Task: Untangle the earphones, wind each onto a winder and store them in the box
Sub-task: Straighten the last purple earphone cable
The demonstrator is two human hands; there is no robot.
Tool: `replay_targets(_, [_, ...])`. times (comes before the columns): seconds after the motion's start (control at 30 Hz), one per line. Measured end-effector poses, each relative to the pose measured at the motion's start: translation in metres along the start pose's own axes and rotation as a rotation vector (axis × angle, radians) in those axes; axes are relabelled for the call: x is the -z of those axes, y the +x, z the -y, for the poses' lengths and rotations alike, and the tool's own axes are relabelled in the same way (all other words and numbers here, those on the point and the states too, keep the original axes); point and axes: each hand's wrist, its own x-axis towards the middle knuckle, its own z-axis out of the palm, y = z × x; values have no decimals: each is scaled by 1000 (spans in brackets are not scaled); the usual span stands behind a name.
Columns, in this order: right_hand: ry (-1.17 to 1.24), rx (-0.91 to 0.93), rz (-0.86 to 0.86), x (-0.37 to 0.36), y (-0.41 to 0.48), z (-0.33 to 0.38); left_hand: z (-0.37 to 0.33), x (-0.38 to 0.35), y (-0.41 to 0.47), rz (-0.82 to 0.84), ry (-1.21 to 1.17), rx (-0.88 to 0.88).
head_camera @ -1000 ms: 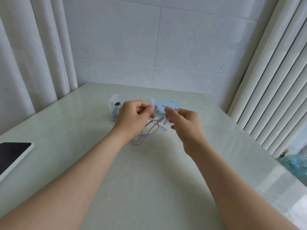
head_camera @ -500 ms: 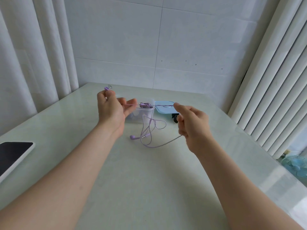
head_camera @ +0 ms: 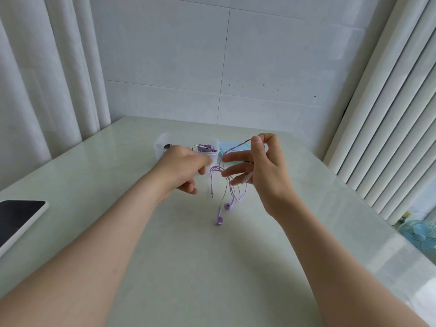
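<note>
At the far left edge a dark-screened tablet (head_camera: 20,215) is lying flat on the pale table (head_camera: 179,267). Your left hand (head_camera: 181,167) is reaching rightward in front of the clear plastic box (head_camera: 162,140). Its fingers are loosely bent and blurred, with the tips just beside the hanging cord, and I cannot tell whether they are pinching it. Inside the box, at its right side, a coiled purple earphone set (head_camera: 207,147) is sitting with its plug pointing left.

The loose purple earphones (head_camera: 227,185) are dangling between your two hands. The cord is looping down, the plug is hanging free on the left, and the two buds are hanging lowest, close to the table. Behind them a light blue lid (head_camera: 233,147) is lying flat just right of the box. Your right hand (head_camera: 265,168) is pinching the top of the cord between thumb and forefinger, with its other fingers stretching straight out to the left. A blue fan (head_camera: 421,232) is showing at the lower right.
</note>
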Motion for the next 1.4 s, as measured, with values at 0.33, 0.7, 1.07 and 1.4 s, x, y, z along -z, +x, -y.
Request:
replay_targets(0.33, [193,29,-46,3,1,6,12,-10,-3,141,439,-346])
replay_targets(0.7, [140,324,-299,1,3,3,15,-8,0,-201,591,-407])
replay_targets(1.07, [223,375,-552,3,7,8,27,-2,11,-339,629,-161])
replay_targets(1.4, [-9,250,-662,8,11,3,20,1,16,-515,335,-225])
